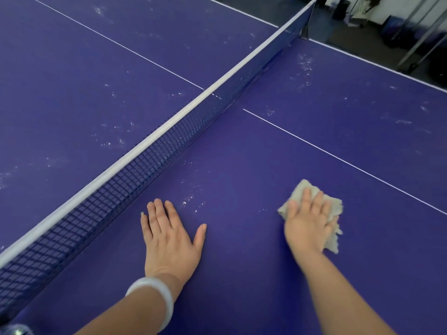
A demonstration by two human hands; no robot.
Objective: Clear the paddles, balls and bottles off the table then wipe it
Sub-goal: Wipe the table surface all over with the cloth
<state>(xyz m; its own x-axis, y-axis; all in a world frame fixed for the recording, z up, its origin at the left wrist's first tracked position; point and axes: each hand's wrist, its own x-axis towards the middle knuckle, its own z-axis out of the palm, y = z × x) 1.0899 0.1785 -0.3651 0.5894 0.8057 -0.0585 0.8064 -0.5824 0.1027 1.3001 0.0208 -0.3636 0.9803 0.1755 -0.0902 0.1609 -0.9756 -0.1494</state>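
No paddles, balls or bottles in view, so clearing is prob. done & this is the wipe stage.

The table [242, 274] is a flat, matt purple top w/ thin white lines. The net [154, 151] is dark square mesh under a white tape band and runs diagonally across it.

The right hand [307, 221] is on the near side of the net, well apart from it. Its fingers are straight and slightly spread, palm pressing down on the cloth [335, 205]. That's a press, not a pinch, prob. to keep the whole cloth in contact w/ the top. The cloth is pale beige, soft, crumpled, w/ frayed edges, and sticks out beyond the fingers. The hand looks blurred.

The left hand [169, 235] lies flat on the bare top just beside the net, fingers together & thumb out, holding nothing. It's prob. a brace for leaning in. There's a smooth white bangle [157, 293] on that wrist.

White dusty specks [191, 199] sit between the hands near the net, w/ more beyond the net. Lots left to wipe.
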